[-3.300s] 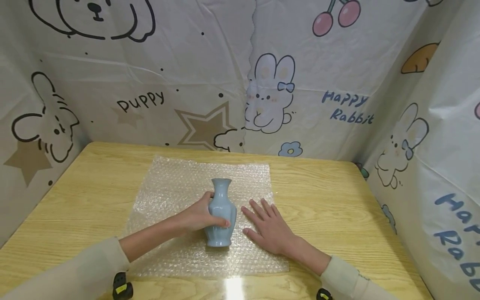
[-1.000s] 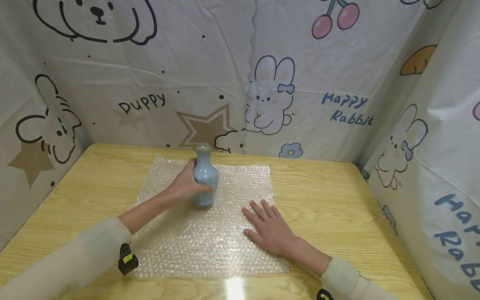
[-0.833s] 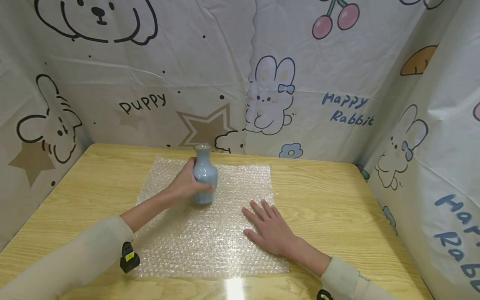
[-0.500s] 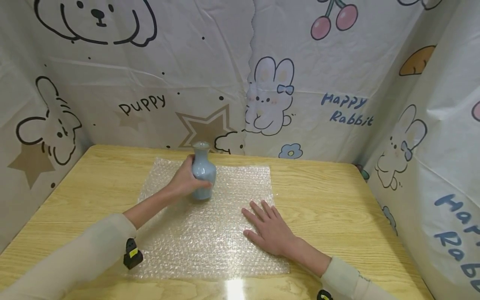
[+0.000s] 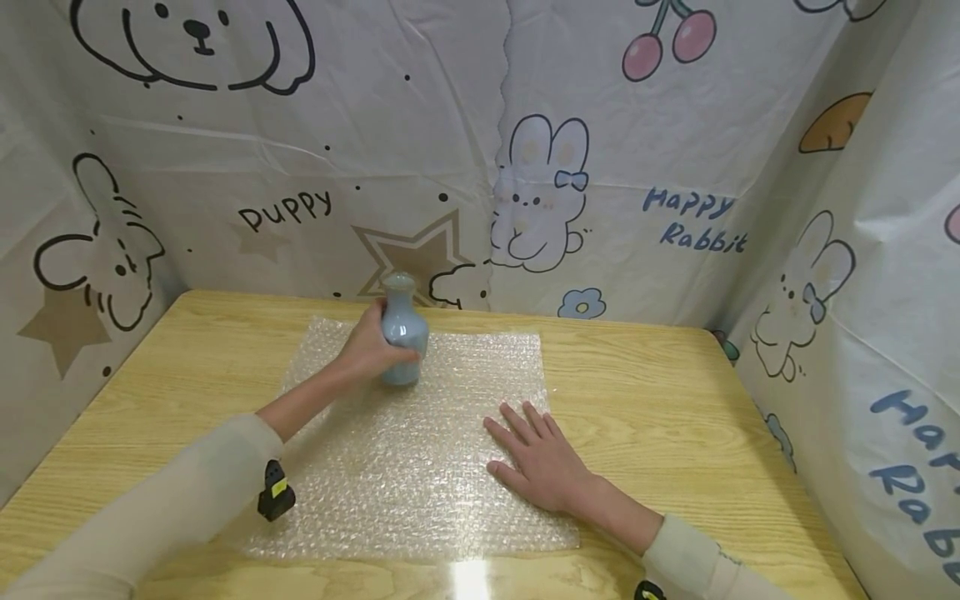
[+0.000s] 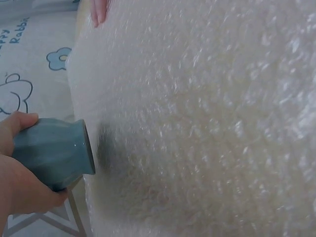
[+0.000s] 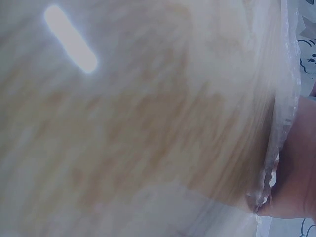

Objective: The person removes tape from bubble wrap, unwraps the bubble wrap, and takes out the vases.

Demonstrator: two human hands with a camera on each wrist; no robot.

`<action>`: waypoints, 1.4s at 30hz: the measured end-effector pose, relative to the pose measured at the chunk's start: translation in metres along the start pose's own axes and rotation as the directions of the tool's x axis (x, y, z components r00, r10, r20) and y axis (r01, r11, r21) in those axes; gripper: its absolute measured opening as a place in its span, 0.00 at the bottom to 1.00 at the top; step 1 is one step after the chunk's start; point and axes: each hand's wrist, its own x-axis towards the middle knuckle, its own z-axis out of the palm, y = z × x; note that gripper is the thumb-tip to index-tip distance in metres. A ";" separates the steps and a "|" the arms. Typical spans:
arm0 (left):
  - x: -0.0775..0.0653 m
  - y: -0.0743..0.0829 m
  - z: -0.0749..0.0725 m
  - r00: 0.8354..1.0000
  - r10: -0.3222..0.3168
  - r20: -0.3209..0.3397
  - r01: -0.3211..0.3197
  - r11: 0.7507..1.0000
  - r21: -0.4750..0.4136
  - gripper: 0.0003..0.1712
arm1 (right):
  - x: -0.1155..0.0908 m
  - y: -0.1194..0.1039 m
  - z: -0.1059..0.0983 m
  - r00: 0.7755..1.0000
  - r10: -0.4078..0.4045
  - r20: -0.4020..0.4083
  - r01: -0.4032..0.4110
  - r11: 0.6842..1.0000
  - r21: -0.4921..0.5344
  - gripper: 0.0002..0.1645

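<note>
A pale blue ceramic vase (image 5: 405,327) with a flared neck is gripped round its body by my left hand (image 5: 366,346), thumb across the near side. The vase tilts a little and hangs over the far left part of a bubble wrap sheet (image 5: 420,475). In the left wrist view a gap shows between the vase's foot (image 6: 87,148) and the sheet. My right hand (image 5: 543,462) lies flat with spread fingers on the sheet's right edge. In the right wrist view that hand (image 7: 298,168) appears only in part, beside the sheet's raised edge.
The sheet lies on a light wood-grain table (image 5: 637,400). A printed cloth backdrop (image 5: 450,125) rises behind the table and along its sides. Lamp glare (image 5: 470,577) shines at the front edge. A black camera mount (image 5: 276,493) is near the left sleeve.
My left hand has carried the vase from the middle of the sheet toward its far left side, rising slightly. The right hand has stayed in place.
</note>
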 end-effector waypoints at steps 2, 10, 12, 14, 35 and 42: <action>0.003 -0.001 -0.001 1.000 0.003 -0.016 -0.003 1.000 0.010 0.61 | 0.000 0.000 0.000 1.000 -0.004 -0.004 0.004 1.000 -0.002 0.39; 0.014 -0.005 -0.008 0.998 0.003 -0.062 -0.002 1.000 0.030 0.63 | 0.000 0.000 -0.001 1.000 -0.007 0.002 0.007 1.000 -0.003 0.39; 0.015 -0.007 -0.010 0.998 0.006 -0.067 -0.003 0.999 0.034 0.64 | 0.000 -0.001 -0.002 1.000 -0.002 0.010 0.002 1.000 -0.005 0.40; 0.017 -0.008 -0.012 0.998 0.007 -0.068 -0.004 0.999 0.041 0.64 | 0.000 -0.001 -0.003 1.000 -0.001 0.009 0.001 1.000 -0.006 0.40; 0.039 -0.013 -0.020 0.989 0.077 -0.125 -0.066 0.994 0.087 0.57 | 0.000 0.000 -0.002 1.000 -0.008 0.006 0.008 1.000 0.000 0.39; 0.048 -0.014 -0.021 0.984 0.059 -0.167 -0.041 0.993 0.108 0.58 | 0.000 -0.001 -0.002 1.000 -0.018 -0.011 0.019 1.000 0.011 0.39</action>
